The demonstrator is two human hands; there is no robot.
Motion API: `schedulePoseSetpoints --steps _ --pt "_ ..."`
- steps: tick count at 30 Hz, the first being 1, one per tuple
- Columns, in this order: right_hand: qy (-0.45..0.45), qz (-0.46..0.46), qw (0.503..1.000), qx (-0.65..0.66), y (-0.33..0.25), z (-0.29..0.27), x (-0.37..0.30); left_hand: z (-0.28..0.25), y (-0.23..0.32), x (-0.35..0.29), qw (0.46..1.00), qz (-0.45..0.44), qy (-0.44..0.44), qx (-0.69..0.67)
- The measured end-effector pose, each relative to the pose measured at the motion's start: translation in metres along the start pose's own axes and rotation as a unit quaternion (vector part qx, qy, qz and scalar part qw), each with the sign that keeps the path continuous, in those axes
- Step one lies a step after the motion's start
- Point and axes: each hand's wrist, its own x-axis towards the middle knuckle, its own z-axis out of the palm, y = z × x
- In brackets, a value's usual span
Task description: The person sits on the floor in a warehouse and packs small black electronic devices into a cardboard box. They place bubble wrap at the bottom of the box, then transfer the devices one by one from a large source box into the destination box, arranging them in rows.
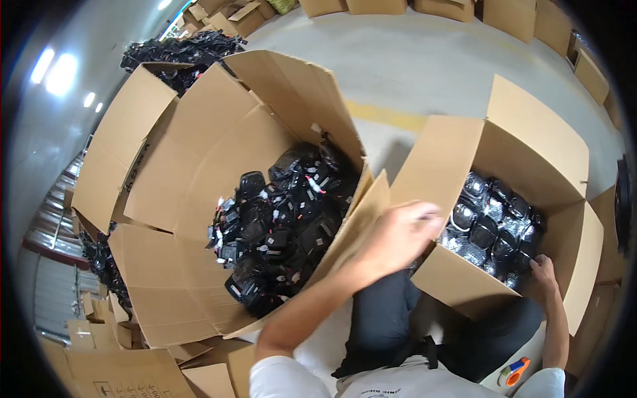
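Note:
My left hand [406, 232] is smeared by motion above the near-left flap of the right-hand cardboard box [524, 156]; its fingers look curled, and I see nothing in them. Inside that box sit rows of rounded black items in shiny clear wrap [494, 222]. My right hand [544, 270] reaches into the box's near right corner, fingers closed at the edge of a black wrapped package [521, 262]. To the left stands a larger open cardboard box [186, 265], tilted, with a heap of black bagged devices [279, 225] bearing small white labels and connectors.
More black bagged pieces [179, 53] are piled behind the large box. Flattened cardboard [126, 371] lies at the lower left. An orange-handled tool [515, 373] is by my right leg. Open cartons [378, 5] line the far side of the grey floor [411, 60].

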Motion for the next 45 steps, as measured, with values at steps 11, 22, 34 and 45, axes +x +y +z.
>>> schedulePoseSetpoints --steps 11,22,34,45 --pt "0.081 -0.052 0.994 -0.056 -0.042 -0.002 -0.079 -0.317 -0.248 -0.168 0.774 -0.210 0.290 0.523" --pt "0.022 -0.012 0.990 -0.141 -0.072 0.015 -0.077 -0.446 -0.401 -0.195 0.708 -0.499 0.009 0.499" --pt "-0.007 -0.131 0.969 -0.210 -0.044 -0.004 -0.070 -0.387 -0.366 -0.170 0.776 -0.433 0.067 0.453" --pt "-0.024 -0.129 0.983 -0.127 -0.038 0.008 -0.061 -0.427 -0.250 -0.214 0.918 -0.234 0.155 0.280"
